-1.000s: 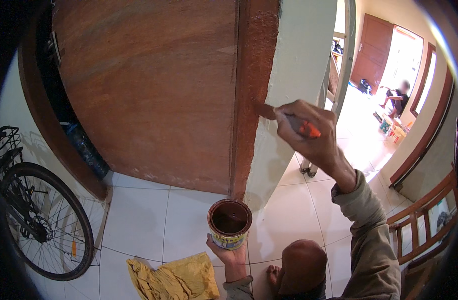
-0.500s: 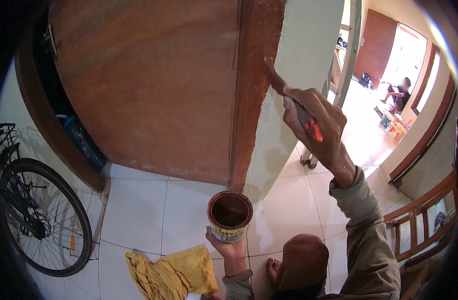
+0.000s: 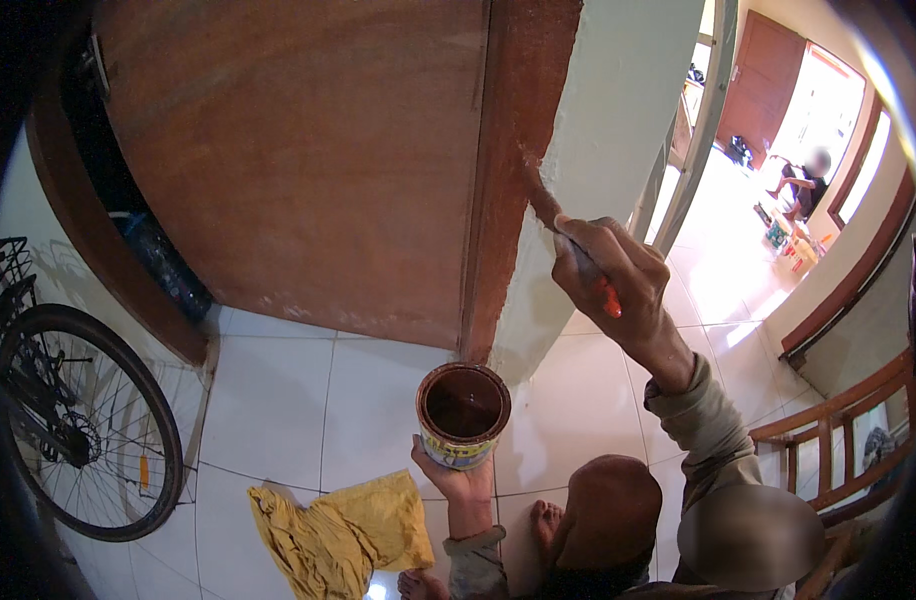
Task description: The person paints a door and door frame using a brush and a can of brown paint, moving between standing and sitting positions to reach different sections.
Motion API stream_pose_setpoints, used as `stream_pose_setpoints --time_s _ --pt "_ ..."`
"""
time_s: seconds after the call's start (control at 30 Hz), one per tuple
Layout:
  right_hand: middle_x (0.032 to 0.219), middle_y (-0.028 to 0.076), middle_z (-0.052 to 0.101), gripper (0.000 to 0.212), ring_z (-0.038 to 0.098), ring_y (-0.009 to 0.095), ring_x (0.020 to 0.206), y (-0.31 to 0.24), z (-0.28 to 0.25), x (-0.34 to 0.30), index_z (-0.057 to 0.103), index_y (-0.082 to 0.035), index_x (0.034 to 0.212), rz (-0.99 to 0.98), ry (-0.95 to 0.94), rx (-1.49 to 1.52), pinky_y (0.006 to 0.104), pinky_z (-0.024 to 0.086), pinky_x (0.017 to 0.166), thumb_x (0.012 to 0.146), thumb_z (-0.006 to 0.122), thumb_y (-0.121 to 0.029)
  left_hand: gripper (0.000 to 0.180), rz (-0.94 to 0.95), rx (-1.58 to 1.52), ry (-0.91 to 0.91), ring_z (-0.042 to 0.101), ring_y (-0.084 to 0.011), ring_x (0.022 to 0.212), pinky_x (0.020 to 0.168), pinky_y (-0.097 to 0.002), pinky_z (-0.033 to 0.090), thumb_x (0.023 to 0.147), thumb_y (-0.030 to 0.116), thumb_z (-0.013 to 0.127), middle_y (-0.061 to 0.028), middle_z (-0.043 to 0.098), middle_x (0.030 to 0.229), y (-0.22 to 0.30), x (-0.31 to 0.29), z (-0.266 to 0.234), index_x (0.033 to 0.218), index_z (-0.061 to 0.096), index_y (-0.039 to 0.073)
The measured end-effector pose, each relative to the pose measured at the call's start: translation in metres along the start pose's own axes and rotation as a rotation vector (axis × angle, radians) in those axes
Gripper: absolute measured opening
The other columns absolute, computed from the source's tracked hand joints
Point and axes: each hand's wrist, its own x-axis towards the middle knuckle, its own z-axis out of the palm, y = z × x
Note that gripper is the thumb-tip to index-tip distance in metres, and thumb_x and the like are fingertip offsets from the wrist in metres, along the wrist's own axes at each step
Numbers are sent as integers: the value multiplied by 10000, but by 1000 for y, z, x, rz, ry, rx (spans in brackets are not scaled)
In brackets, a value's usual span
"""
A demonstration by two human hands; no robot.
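Mid-stroke staining the door frame (image 3: 513, 180): right hand (image 3: 618, 275) fingers pinching the brush (image 3: 548, 210) at 1 o'clock, left hand (image 3: 458, 480) cupping the open stain can (image 3: 463, 412) at 6. Probably needs a re-dip soon.

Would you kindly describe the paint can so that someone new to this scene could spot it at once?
Start at the tall reddish-brown door frame and drop to the white tiled floor at its foot. There the left hand holds a small round can from below. It is open-topped and full of dark brown liquid, unlike the crumpled yellow cloth beside it.
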Motion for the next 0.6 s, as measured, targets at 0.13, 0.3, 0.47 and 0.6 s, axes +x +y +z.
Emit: stream_pose_setpoints --time_s 0.13,0.3,0.47,0.6 --pt "738 78 613 327 622 152 568 -2 4 -15 629 -10 1063 33 -46 -18 306 477 475 763 740 59 510 -4 0 8 554 -300 1166 900 -584 441 895 522 544 -77 581 1322 -2 0 -3 1290 567 201" --pt "742 73 653 306 621 122 561 -7 3 -21 653 -8 1056 91 -80 18 274 472 488 775 719 92 516 4 2 -3 556 -308 1163 902 -590 443 894 520 544 -85 576 1332 0 2 -9 1297 565 199" --pt "737 71 595 329 594 154 534 -4 -9 7 633 -7 1074 -53 108 -29 324 445 442 770 749 44 507 6 31 -5 547 -313 1176 899 -580 447 890 513 556 -87 565 1349 1 1 -3 1293 573 207" --pt "783 71 618 364 603 152 569 0 -7 19 642 -3 1109 -11 121 -125 307 465 476 765 758 35 502 -3 -3 -3 549 -311 1179 894 -571 458 891 515 560 -87 564 1352 -1 3 -6 1291 576 213"
